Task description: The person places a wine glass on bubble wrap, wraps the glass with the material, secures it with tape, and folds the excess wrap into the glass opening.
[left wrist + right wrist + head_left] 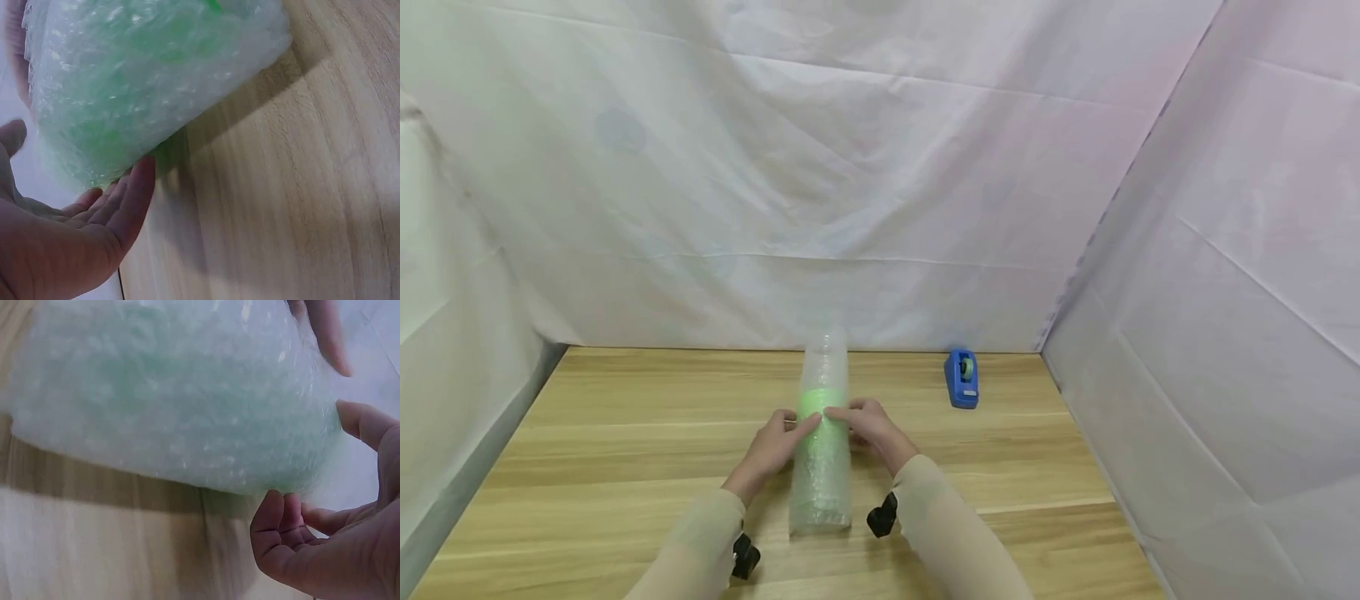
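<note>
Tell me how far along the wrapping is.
Done: the bubble wrap appears to go round something green. In hand: the left hand and right hand hold the roll from either side, thumbs on top. Remaining: probably taping, since the tape dispenser stands apart from both hands and I can't make out any fastening.

A long bundle (822,492), wrapped in clear bubble wrap, lies on the worktop (685,433) between the left hand (775,443) and the right hand (876,423), with its length pointing forward. The wrap is shiny and bumpy, with some wrinkles. Through it a green colour shows, brightest near the thumb tips, which rest on top. The part beyond the hands is whitish and half transparent; the part on the near side of them is paler green, and its end lies between the wrists.
</note>
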Tool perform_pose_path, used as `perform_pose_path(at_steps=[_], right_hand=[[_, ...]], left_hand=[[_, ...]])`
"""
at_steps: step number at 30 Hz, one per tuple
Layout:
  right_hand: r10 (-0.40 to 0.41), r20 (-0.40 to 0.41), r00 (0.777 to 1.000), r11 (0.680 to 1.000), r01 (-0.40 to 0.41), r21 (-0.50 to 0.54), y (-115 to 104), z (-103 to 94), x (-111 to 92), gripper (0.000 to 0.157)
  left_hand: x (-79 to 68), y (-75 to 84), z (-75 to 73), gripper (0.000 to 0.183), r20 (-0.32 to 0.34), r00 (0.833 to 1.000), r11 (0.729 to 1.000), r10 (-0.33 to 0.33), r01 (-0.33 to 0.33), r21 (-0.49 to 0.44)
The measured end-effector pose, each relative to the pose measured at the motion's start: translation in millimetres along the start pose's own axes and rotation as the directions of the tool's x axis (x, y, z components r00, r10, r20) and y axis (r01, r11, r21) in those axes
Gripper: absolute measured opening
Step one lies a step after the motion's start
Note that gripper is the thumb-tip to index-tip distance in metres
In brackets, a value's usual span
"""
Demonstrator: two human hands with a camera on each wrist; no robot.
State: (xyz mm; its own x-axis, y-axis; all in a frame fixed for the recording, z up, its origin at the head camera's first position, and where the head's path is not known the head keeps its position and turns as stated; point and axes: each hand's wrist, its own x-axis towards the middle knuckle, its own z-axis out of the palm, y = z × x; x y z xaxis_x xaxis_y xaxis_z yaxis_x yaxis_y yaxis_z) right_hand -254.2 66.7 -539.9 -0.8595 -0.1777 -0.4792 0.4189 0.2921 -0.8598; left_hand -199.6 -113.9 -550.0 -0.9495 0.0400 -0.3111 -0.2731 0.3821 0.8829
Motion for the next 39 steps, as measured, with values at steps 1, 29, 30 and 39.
perform_pose_path(at_steps=[1,29,30,39], right_hand=[[-0.004,-0.004,1.000,1.000,0.004,-0.018,-1,0.0,-1,0.066],[-0.011,0.058,0.998,0.998,0.014,-0.056,-1,-9.4,0,0.081],[-0.015,0.065,0.998,0.998,0.020,-0.067,-2,-11.1,0,0.080],[-0.106,-0.056,0.993,0.981,0.095,-0.166,5,-47.3,3,0.042]], left_hand=[[0.1,0.1,0.5,0.088,0.002,1.000,1.000,0.001,-0.001,-0.001],[3.9,2.7,6.6,0.089,-0.033,0.999,1.000,-0.025,0.025,0.009],[3.7,3.0,6.7,0.089,-0.034,0.999,1.000,-0.026,0.026,0.007],[0.6,3.2,6.1,0.089,-0.043,0.999,0.999,-0.027,0.028,0.024]])
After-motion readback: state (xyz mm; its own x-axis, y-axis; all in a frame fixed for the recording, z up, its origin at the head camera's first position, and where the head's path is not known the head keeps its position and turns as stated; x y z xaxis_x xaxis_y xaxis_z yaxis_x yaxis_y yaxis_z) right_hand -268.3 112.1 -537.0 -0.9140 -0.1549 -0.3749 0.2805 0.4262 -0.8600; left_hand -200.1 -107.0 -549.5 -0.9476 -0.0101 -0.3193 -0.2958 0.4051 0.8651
